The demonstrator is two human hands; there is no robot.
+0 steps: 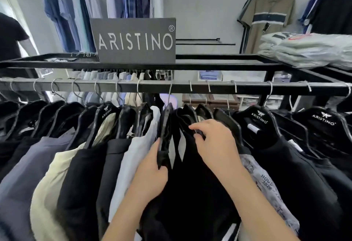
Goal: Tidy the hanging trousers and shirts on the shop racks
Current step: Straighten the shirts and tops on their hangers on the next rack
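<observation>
Left fingers are curled round the lower end of a black hanger, thumb up along its near edge; the left hand grips it. Right fingers are bent, tips on the shoulder of the next black hanger and the black garment on it; whether the right hand pinches or only presses cannot be told. Both hangers hang by metal hooks on the rail, near its middle. A narrow gap lies between the two hangers, pale fabric showing through it. Left of the gripped hanger the garments are packed close: white shirt touching it, then black, cream and grey-blue pieces. To the right, hooks sit wider apart along the rail; a printed grey garment lies just beside the right wrist, then black tops on hangers marked ARISTINO. Above the rail a black frame shelf carries a dark ARISTINO sign and, at the right end, folded pale garments. Behind, on the wall, blue shirts hang left and a striped polo right. A person in a dark top stands at the far left edge.
</observation>
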